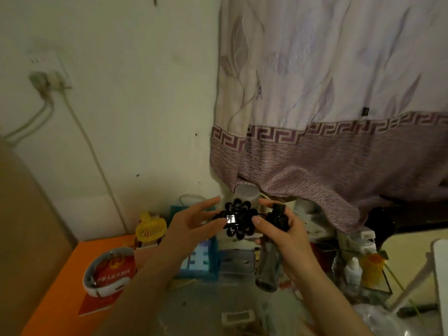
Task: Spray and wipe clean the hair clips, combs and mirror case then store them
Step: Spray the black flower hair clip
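A cluttered table (218,309) stands against a pale wall, a patterned curtain (327,117) drooping over its far side. Above it the left hand (191,226) pinches a black flower-shaped hair clip (238,219) by its edge, seemingly presenting it to the nozzle of the clear spray bottle (272,251) gripped in the right hand (288,238). Dim light blurs the clutter, so combs and mirror case cannot be picked out.

black flower-shaped hair clip (237,219) | held up | beside clear spray bottle (272,253), black top
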{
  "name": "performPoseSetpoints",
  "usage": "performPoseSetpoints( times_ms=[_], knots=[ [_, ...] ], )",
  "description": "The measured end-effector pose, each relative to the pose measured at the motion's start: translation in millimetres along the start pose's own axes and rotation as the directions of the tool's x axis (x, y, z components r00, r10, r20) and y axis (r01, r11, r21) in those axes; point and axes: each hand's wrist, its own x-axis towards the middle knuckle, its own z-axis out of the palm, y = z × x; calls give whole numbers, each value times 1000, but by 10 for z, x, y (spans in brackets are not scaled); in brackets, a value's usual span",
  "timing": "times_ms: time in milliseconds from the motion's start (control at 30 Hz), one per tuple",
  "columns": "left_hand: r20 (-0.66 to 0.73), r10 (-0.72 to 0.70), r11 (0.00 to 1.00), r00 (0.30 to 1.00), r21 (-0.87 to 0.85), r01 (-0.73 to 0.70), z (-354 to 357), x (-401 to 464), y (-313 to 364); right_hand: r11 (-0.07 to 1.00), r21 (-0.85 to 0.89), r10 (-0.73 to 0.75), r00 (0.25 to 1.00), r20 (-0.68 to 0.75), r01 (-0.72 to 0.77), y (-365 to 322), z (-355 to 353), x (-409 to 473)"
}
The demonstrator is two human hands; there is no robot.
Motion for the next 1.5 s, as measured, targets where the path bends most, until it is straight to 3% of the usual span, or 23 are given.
performPoseSetpoints(
  times_ms=[100,700,1267,1500],
  knots=[
    [62,36,999,997,-10,-35,-58,103,243,999,8,-54,998,38,54,-225,45,137],
    [143,220,965,965,114,-237,-221,479,1230,960,52,-280,952,123,275,-1160,195,557],
    [-128,412,905,902,-58,-421,-229,490,1502,869,-62,-488,872,47,490,-1462,198,655],
    [-243,436,875,867,-110,-471,-244,506,1611,846,-125,-504,853,133,519,-1633,216,618]
  ],
)
